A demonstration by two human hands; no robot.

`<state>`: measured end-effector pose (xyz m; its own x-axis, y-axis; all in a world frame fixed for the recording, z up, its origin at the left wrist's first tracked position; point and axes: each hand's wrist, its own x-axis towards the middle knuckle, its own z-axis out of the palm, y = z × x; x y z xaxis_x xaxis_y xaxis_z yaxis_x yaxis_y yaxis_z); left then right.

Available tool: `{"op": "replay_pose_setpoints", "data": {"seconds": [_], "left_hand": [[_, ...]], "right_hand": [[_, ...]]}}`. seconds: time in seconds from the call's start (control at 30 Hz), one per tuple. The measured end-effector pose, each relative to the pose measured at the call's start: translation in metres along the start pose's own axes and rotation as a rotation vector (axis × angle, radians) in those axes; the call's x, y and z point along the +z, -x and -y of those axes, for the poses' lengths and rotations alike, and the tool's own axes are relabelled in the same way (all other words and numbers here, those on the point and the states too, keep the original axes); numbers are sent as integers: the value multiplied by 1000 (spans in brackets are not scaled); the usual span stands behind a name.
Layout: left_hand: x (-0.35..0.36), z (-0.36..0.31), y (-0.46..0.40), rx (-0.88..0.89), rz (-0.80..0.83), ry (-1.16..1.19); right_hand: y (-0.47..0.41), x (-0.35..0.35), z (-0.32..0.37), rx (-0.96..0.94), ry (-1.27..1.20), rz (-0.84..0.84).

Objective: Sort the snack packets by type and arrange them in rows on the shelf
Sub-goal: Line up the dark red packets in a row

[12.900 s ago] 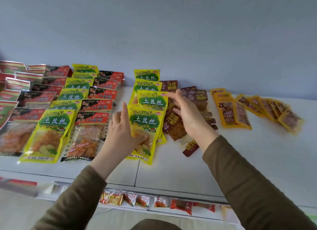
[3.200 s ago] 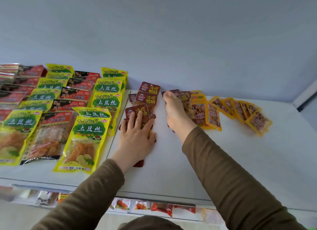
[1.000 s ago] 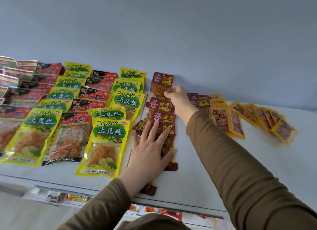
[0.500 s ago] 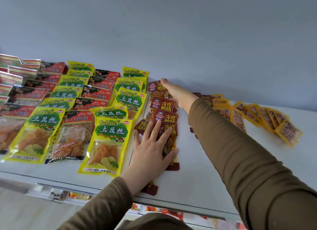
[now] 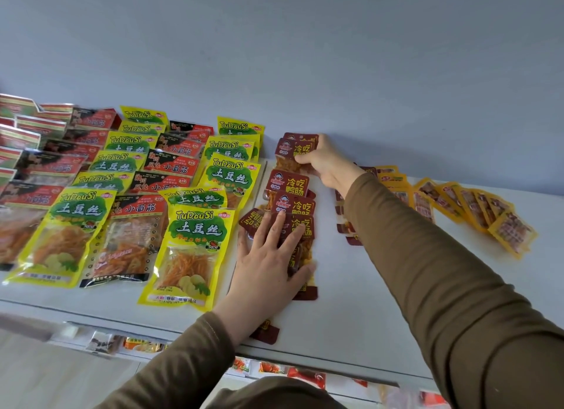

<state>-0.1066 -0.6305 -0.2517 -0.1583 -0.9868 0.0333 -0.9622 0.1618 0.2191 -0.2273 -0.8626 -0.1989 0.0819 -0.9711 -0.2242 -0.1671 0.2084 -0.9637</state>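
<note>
A row of dark red snack packets (image 5: 288, 186) runs from the shelf's front toward the back wall. My left hand (image 5: 271, 265) lies flat with spread fingers on the nearest packets of that row. My right hand (image 5: 328, 161) pinches the far dark red packet (image 5: 291, 149) at the back, by the wall. More dark red packets (image 5: 346, 225) lie partly hidden under my right sleeve. Yellow-green packets (image 5: 192, 241) and red-black packets (image 5: 131, 234) fill neat rows on the left. Small orange-yellow packets (image 5: 476, 207) fan out on the right.
The white shelf (image 5: 366, 302) has a bare stretch at front right and a seam beside the dark red row. Red-green packets (image 5: 18, 134) sit at the far left. A lower shelf with more snacks (image 5: 274, 367) shows below the front edge.
My right hand has carried a dark red packet from the pile on the right to the far end of the row by the wall. My left hand has stayed pressed on the near packets.
</note>
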Motion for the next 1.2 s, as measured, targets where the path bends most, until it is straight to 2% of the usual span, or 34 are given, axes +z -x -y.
{"op": "replay_pose_setpoints", "data": {"seconds": [0.17,0.27,0.37,0.5,0.63,0.73,0.8,0.87,0.97,1.07,1.2], "left_hand": [[-1,-2,2,0,-28,-22],[-2,-3,3,-10,-22,-17],[-2,-3,2,-13,-16,-7],[-1,-3,2,-16,-17,0],[-4,-4,1,-22,-24,3],[-8,-4,2,-5,-53,36],[-12,0,5,-9,-126,73],[-16,8,7,-40,-182,-1],[-20,14,3,-82,-137,-128],[-17,8,1,-64,-77,-133],[-12,2,7,-66,-70,-123]], "right_hand": [[3,0,4,-132,24,97],[4,4,-2,-61,-153,147],[6,8,-7,38,-285,102],[11,17,-9,27,-144,54],[15,16,-9,31,-153,32],[26,8,-3,-15,37,11],[40,-4,-1,-69,324,-61],[58,-14,-3,-160,627,-118],[78,-16,-9,-168,983,-65],[82,-12,-14,-116,1026,-28],[76,-12,-22,-82,755,-26]]}}
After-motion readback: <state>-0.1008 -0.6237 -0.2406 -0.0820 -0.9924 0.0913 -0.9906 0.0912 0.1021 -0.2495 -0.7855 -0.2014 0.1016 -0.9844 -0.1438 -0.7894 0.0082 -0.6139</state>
